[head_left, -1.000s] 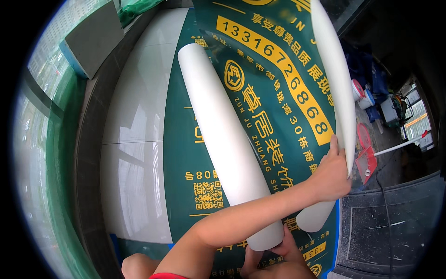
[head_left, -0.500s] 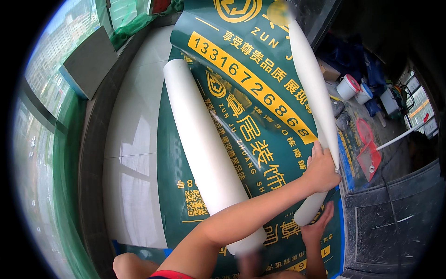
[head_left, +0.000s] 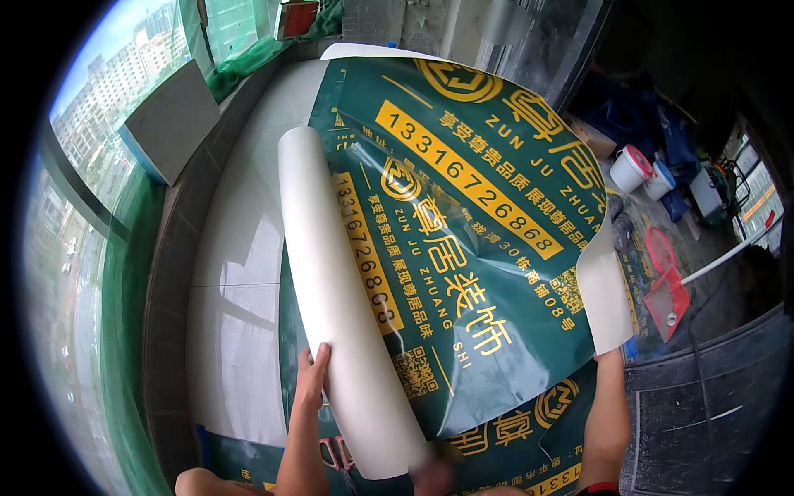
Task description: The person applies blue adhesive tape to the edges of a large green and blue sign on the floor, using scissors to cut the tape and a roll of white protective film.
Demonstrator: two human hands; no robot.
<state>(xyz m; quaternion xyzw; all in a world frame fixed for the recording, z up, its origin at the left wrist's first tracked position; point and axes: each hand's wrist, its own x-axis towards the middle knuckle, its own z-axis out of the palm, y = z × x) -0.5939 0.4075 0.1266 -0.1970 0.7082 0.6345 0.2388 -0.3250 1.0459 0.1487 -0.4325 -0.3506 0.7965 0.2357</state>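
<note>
Leaning at far left is one grey board [head_left: 169, 124]. The left hand [head_left: 313, 378] has its fingers slightly parted against one white roll [head_left: 335, 273], which lies along the green printed sheet [head_left: 471, 240]; one pair of scissors [head_left: 331, 453] is beside the roll's near end. The right hand [head_left: 609, 362] meets the sheet's curled corner, fingers too hidden to tell. Beyond stand two white buckets [head_left: 630, 169], contents unseen.
</note>
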